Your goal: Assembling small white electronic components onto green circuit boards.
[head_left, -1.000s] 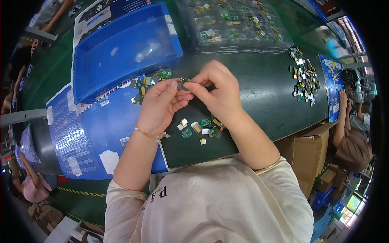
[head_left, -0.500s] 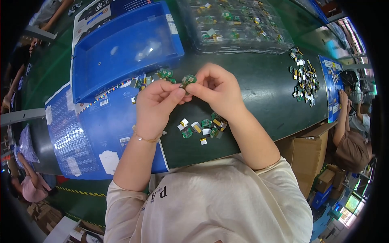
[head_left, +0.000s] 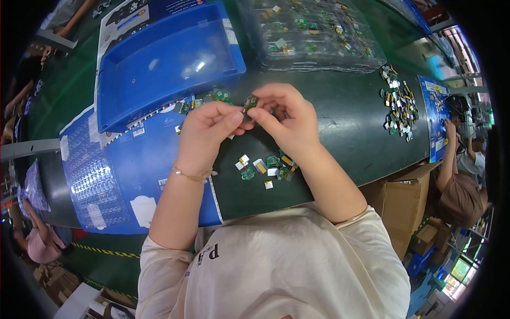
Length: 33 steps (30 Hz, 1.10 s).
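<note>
Above the dark green table [head_left: 340,127], the person's left hand [head_left: 210,130] and right hand [head_left: 287,119] are meeting over one small green circuit piece [head_left: 249,102] — both are pinching it between thumb and fingertips, fingers closed on it, and it is sitting clear of the surface.

Judging by how things lie, the work is looking partly done. A small cluster of loose pieces [head_left: 265,167] is lying just below the hands, near the table's front edge, and a few more green pieces [head_left: 212,97] are resting just beside the rim of the blue bin [head_left: 164,58], which is showing a bare floor. A larger pile of parts [head_left: 399,103] is waiting well apart to the right, and a clear blister tray [head_left: 313,32] beyond the hands is holding many seated pieces.

Open room is lying between the hands and the right-hand pile — bare green surface. To the left, a blue printed sheet [head_left: 138,165] is covering the table. Another person [head_left: 459,186] is working past the right edge, beside a cardboard box [head_left: 401,199].
</note>
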{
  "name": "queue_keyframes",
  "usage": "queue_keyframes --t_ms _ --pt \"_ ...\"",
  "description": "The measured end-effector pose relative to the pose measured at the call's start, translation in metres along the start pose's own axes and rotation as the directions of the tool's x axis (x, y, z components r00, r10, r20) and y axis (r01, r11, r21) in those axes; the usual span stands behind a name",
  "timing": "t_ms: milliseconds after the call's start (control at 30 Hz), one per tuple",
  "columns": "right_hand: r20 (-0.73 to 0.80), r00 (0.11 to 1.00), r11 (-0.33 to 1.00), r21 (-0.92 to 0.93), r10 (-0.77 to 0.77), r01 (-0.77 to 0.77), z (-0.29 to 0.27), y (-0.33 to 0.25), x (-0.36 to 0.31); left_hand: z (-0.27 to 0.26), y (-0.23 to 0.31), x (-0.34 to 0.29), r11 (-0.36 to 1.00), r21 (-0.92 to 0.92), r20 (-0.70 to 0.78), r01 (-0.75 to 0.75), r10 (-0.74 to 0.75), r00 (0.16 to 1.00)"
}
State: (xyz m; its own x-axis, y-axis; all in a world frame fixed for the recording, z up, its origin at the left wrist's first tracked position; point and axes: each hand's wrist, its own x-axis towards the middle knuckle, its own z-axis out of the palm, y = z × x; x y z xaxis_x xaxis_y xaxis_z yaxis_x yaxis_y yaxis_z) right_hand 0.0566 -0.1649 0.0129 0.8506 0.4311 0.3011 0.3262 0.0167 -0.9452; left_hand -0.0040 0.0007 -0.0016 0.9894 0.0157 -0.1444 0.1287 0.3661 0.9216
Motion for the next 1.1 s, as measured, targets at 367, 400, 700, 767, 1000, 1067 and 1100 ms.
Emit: queue_keyframes --t_ms 367,400,700,767,1000,1067,1100 --pt "0.009 0.958 0.862 -0.432 -0.288 0.263 -0.006 0.007 0.007 0.012 -0.003 0.000 0.997 -0.052 -0.165 -0.057 0.047 0.985" --pt "0.021 0.958 0.855 -0.446 -0.287 0.266 -0.006 0.007 0.008 0.011 -0.004 -0.001 0.997 -0.009 -0.172 -0.080 0.077 0.982" --pt "0.087 0.939 0.788 -0.522 -0.332 0.326 -0.011 0.007 0.010 0.015 -0.004 -0.004 0.937 0.314 -0.173 -0.151 0.213 0.962" --pt "0.097 0.941 0.786 -0.526 -0.324 0.325 -0.010 0.007 0.010 0.015 -0.006 -0.004 0.940 0.299 -0.171 -0.164 0.222 0.960" --pt "0.113 0.940 0.804 -0.492 -0.321 0.334 -0.007 0.006 0.008 0.018 -0.002 -0.001 0.994 0.014 -0.189 -0.106 0.106 0.976" --pt "0.105 0.933 0.808 -0.474 -0.345 0.352 -0.007 0.005 0.007 0.017 -0.003 0.001 0.995 -0.039 -0.188 -0.088 0.079 0.979" --pt "0.086 0.941 0.847 -0.415 -0.328 0.333 -0.008 0.004 0.006 0.016 -0.003 0.003 0.993 -0.091 -0.188 -0.070 0.052 0.981"
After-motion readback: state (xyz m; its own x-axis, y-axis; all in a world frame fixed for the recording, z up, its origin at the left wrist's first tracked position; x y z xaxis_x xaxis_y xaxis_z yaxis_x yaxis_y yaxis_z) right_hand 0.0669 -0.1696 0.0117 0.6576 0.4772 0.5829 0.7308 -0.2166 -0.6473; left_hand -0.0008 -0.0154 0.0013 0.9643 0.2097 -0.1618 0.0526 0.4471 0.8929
